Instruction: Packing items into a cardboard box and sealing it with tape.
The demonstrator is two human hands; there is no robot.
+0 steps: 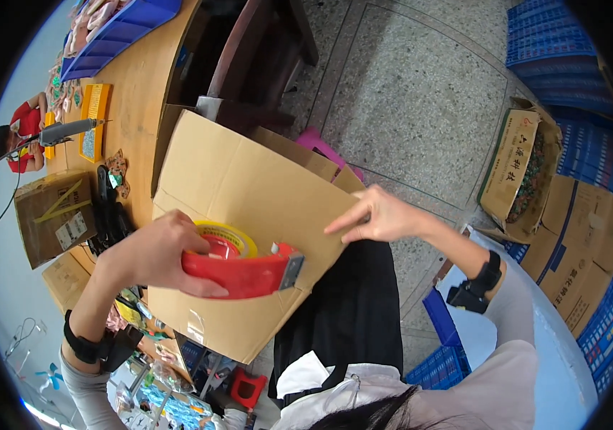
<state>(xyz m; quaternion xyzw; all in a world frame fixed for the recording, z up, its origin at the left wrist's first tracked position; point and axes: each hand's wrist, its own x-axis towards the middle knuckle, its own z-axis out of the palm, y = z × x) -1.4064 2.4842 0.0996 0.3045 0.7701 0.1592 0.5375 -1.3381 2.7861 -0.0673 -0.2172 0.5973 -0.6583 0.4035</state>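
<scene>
A brown cardboard box (pixel 256 179) is tilted in front of me, one broad side facing up. My left hand (pixel 156 251) is wrapped round a red tape dispenser (pixel 249 276) that carries a roll of yellow-edged tape (pixel 238 233). The dispenser lies over the box's face, its metal cutter end pointing right; I cannot tell whether it touches the cardboard. At the box's right edge, my right hand (pixel 385 215) grips the cardboard with thumb and fingers, next to a raised flap. Part of the left fingers is hidden behind the dispenser.
A wooden table (pixel 134 72) at the left bears a blue bin (pixel 117 36), a yellow tray (pixel 93 122) and another carton (pixel 52 215). A person in red (pixel 27 132) sits beyond it. Blue crates (pixel 550 43) and an open carton (pixel 510 165) stand at the right.
</scene>
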